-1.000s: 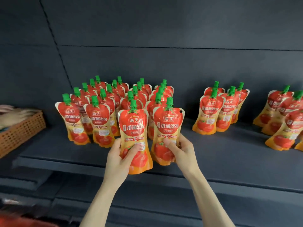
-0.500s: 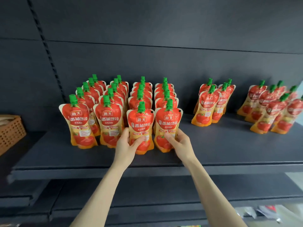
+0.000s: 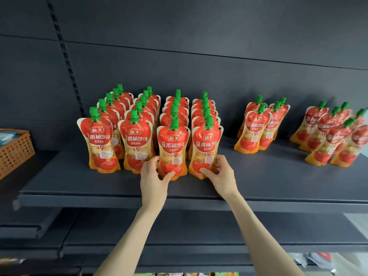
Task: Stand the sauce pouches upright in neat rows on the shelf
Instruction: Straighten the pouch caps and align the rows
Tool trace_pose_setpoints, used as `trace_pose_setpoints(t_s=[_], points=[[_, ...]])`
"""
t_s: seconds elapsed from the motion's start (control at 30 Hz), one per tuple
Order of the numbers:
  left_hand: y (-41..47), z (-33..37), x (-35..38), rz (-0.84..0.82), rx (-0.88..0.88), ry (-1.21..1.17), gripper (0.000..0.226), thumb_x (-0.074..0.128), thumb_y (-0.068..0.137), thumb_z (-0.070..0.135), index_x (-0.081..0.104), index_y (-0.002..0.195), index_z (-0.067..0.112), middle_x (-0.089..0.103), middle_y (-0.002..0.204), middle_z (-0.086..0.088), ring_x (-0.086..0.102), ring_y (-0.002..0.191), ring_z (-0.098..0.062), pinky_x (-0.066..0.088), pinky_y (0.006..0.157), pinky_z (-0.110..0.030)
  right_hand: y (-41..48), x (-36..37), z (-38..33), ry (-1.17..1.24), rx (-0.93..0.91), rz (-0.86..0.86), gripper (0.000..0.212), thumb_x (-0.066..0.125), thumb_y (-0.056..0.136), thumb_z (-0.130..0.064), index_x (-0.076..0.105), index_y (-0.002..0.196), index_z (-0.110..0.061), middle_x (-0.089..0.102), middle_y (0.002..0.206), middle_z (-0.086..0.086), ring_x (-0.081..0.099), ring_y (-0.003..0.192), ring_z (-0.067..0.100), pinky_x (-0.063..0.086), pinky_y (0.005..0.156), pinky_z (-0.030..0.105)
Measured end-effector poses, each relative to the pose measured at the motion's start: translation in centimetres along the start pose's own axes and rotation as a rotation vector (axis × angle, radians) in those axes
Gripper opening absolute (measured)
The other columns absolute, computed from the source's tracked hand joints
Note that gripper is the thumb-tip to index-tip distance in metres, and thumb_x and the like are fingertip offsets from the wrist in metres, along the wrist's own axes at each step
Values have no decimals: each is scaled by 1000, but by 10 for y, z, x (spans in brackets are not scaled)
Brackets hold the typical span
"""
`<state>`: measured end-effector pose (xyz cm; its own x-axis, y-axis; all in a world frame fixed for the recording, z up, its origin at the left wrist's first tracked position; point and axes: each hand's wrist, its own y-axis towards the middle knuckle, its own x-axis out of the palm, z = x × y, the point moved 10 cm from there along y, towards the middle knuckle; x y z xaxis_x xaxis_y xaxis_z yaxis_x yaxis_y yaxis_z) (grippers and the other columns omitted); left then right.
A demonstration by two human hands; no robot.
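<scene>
Head view: the left hand (image 3: 153,176) grasps the left pouch (image 3: 173,144) low down and the right hand (image 3: 221,174) grasps the right pouch (image 3: 207,145) beside it, probably to seat both upright, heading two rows on the shelf (image 3: 278,182); each is red and orange, tomato-printed and green-capped

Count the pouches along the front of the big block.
4: leftmost pouch, second pouch, third pouch in the left hand, fourth pouch in the right hand. More stand behind, partly hidden.
</scene>
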<state>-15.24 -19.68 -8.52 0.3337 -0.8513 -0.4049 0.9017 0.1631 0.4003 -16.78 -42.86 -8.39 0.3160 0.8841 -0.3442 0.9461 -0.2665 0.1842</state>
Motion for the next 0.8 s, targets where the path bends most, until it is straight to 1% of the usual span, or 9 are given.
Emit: trace_pose_setpoints(t_s=[0.2, 0.3, 0.33, 0.4, 0.5, 0.6, 0.8], points=[[-1, 0, 3, 31, -6, 25, 56, 76, 76, 26, 48, 123, 13, 53, 120, -7, 58, 106, -28, 54, 84, -47, -2, 1, -1, -39, -7, 7, 44, 68, 84, -20, 46, 121, -13, 57, 111, -8, 53, 94, 1, 42, 67, 1], [-1, -1, 5, 40, -7, 47, 56, 74, 77, 27, 48, 125, 12, 53, 121, -8, 58, 107, -28, 55, 83, -47, -4, 1, -1, -57, -11, 17, 45, 68, 84, -21, 45, 122, -13, 59, 118, -4, 53, 98, 4, 40, 72, 4], [-1, -1, 6, 40, -8, 54, 57, 73, 78, 28, 47, 125, 12, 53, 122, -8, 58, 107, -28, 55, 83, -48, -4, 1, -1, -62, -10, 18, 46, 68, 84, -22, 44, 123, -13, 59, 120, -2, 53, 99, 5, 41, 76, 6], [0, -2, 6, 42, -11, 75, 57, 72, 78, 30, 47, 127, 12, 54, 122, -9, 58, 108, -28, 54, 84, -48, -4, 2, -1, -72, -5, 21, 48, 67, 85, -23, 43, 125, -13, 59, 124, 0, 54, 102, 7, 42, 85, 16], [-1, -1, 6, 47, -15, 92, 56, 72, 79, 31, 48, 126, 11, 54, 122, -9, 59, 107, -28, 55, 84, -47, -4, 3, -1, -86, 4, 21, 50, 67, 85, -25, 41, 127, -14, 58, 128, 2, 55, 112, 14, 43, 92, 24], [-2, -2, 6, 48, -24, 79, 55, 72, 79, 31, 49, 126, 12, 54, 122, -8, 59, 105, -28, 55, 83, -47, -5, 3, -1, -93, 6, 27, 50, 67, 85, -25, 42, 127, -14, 57, 129, 2, 55, 114, 16, 44, 93, 26], [-4, -1, 4, 55, -16, 72, 53, 72, 79, 29, 51, 124, 10, 55, 121, -9, 62, 100, -28, 56, 79, -46, -5, 3, -1, -91, 17, 21, 50, 68, 84, -25, 42, 126, -13, 58, 128, 2, 55, 111, 13, 44, 93, 26]])
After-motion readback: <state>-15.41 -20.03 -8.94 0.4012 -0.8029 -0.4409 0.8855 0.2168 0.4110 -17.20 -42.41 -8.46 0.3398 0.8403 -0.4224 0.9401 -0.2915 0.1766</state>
